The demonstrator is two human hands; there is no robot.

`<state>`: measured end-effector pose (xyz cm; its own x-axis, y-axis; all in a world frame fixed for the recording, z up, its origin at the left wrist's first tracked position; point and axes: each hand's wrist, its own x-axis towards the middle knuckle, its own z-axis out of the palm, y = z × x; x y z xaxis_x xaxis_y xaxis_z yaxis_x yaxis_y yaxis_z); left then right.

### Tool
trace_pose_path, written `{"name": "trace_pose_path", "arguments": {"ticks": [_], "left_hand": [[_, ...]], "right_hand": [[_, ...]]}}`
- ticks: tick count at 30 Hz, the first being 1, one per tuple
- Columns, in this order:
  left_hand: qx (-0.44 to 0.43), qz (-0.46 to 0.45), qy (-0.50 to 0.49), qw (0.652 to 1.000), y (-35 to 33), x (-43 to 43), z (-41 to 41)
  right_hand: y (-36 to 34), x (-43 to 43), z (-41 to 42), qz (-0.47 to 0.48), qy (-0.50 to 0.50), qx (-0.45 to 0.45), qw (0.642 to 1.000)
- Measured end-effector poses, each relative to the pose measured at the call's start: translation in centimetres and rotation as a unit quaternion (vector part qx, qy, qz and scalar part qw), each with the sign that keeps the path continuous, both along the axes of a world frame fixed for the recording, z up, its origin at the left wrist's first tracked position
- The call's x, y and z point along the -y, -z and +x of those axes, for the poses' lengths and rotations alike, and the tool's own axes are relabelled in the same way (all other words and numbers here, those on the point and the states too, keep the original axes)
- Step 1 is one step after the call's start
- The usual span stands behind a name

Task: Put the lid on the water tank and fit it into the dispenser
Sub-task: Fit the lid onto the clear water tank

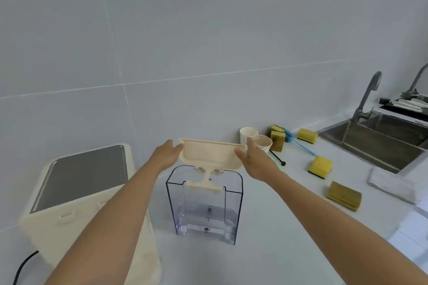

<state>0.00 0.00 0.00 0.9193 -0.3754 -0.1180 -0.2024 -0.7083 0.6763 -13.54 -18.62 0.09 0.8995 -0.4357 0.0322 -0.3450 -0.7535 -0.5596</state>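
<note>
Lid (212, 156): cream plastic, being held between both hands above the open top of the tank, tilted with its underside facing the camera; a T-shaped tab is hanging from its lower edge and overlapping the tank's near rim, though whether it is touching cannot be told.
Left hand (168, 154): grasping the lid's left end, fingers curling round the edge, thumb toward the camera.
Right hand (256, 161): grasping the lid's right end, fingers pressing against the short edge; the lid is lying between the two hands, level with the fingertips.
Tank (203, 206): clear, bluish, standing upright on the countertop directly below the lid, its top open.
Dispenser (76, 201): cream body with a dark grey top panel, sitting at the left side of the countertop, just beside the tank; a black cable (25, 266) is trailing from its near left side.
Countertop (278, 227): white, carrying everything listed.
Paper cups (256, 140): two, standing near the back edge, partly behind the right hand.
Sponges (320, 166): several yellow ones lying scattered toward the right, between the cups and the sink.
Blue brush (298, 143): lying among the sponges near the back edge.
Sink (379, 143): steel, set into the right end, with a tap (368, 97) rising behind it.
</note>
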Motion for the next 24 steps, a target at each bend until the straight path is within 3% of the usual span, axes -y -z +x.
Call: {"name": "trace_pose_path", "arguments": {"ticks": [17,24], "left_hand": [[-0.079,-0.075,0.039,0.993,0.3,1.3,2.2],[-0.037,-0.105,0.040,0.993,0.9,0.4,1.5]], "right_hand": [[0.4,-2.1,1.3,0.149,0.124,0.041,0.980],[0.6,-2.4,0.3,0.107,0.132,0.100,0.980]]}}
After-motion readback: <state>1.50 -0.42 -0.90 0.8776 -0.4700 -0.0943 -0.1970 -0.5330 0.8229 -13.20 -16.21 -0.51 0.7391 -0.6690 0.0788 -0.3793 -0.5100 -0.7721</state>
